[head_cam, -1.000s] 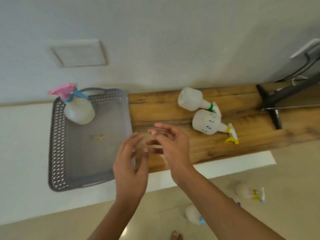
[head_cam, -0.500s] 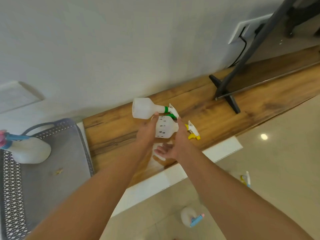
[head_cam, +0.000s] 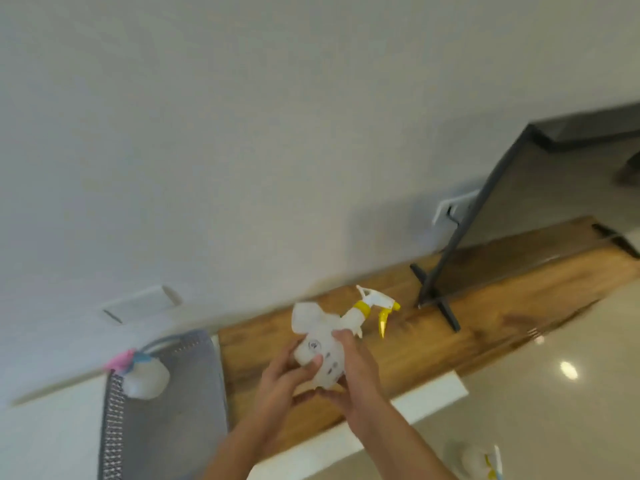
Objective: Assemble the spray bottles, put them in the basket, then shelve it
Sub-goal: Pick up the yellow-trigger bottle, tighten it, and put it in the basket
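Both hands hold a white spray bottle (head_cam: 323,356) with a yellow collar and yellow trigger, raised over the wooden shelf board (head_cam: 450,327). My left hand (head_cam: 280,379) grips its base from the left. My right hand (head_cam: 353,372) wraps its body from the right. Behind it lies a second white bottle (head_cam: 306,317), mostly hidden, with a hint of green at its neck. At the left stands the grey mesh basket (head_cam: 110,427), with a white bottle with a pink and blue sprayer (head_cam: 145,375) lying in its far corner.
A black stand (head_cam: 436,299) with crossed feet rests on the board to the right of the bottles. A white wall socket (head_cam: 450,209) sits above it. Another spray bottle (head_cam: 481,460) lies on the tiled floor at the lower right.
Both hands closed on the yellow-trigger bottle and lifted it off the board, nozzle now pointing up and right. The view swung further right, away from the basket.
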